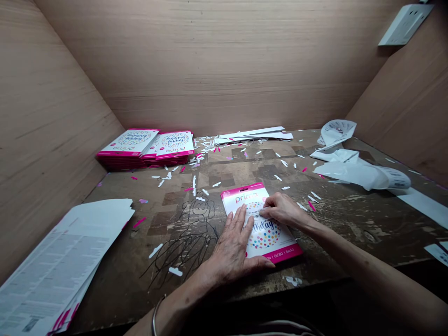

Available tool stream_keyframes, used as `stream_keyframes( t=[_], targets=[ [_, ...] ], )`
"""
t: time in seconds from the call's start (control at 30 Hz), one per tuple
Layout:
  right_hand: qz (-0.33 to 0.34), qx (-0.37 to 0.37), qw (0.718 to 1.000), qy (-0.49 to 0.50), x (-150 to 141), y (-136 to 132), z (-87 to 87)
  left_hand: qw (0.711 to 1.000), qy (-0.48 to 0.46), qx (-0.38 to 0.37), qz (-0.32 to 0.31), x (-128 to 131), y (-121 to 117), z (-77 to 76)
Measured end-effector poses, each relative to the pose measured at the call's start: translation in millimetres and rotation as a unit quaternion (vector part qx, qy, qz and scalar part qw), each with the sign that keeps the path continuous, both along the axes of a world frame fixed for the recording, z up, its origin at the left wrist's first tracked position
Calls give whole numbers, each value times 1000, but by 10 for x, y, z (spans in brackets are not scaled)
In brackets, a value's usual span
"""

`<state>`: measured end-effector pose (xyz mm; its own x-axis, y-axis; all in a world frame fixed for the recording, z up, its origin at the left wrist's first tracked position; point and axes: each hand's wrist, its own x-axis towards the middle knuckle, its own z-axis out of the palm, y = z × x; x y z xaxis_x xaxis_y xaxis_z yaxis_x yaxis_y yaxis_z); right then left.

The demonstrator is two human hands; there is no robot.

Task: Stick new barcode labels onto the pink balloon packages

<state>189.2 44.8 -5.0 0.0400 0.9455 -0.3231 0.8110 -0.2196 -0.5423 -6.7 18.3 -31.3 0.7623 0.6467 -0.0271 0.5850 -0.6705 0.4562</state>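
Note:
A white and pink balloon package (261,221) with coloured dots lies flat on the worn wooden table (350,219) in front of me. My left hand (233,245) rests flat on its lower left part, fingers stretched out. My right hand (282,210) is curled over the package's middle, fingertips pressed on a small white barcode sticker (258,215). A thin bangle sits on my left wrist.
Two stacks of the same pink packages (147,147) stand at the back left. A pile of printed white sheets (56,266) lies at the front left. Rolls of label backing paper (353,161) lie at the right, white strips (254,134) at the back. Paper scraps litter the table.

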Motion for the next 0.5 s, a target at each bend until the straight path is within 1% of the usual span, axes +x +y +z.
stream_keyframes(
  t=[0.1, 0.2, 0.27, 0.33, 0.4, 0.5],
  targets=[
    [9, 17, 996, -83, -67, -59, 50, 1000, -1, -1, 10, 0, 3, 10],
    [23, 45, 986, -162, -105, -153, 35, 1000, 14, -3, -9, 7, -5, 43],
    [-4, 80, 979, -189, -91, -198, -10, 1000, 19, -2, -18, 11, -11, 58],
    [-45, 107, 975, -188, -41, -201, -66, 1000, 17, -1, -20, 8, -8, 63],
    [-72, 100, 980, -157, 28, -163, -113, 1000, 10, -1, -23, 0, 10, 63],
    [-60, 63, 990, -109, 123, -128, -163, 1000, -11, -7, -10, -11, 17, 58]
  ],
)
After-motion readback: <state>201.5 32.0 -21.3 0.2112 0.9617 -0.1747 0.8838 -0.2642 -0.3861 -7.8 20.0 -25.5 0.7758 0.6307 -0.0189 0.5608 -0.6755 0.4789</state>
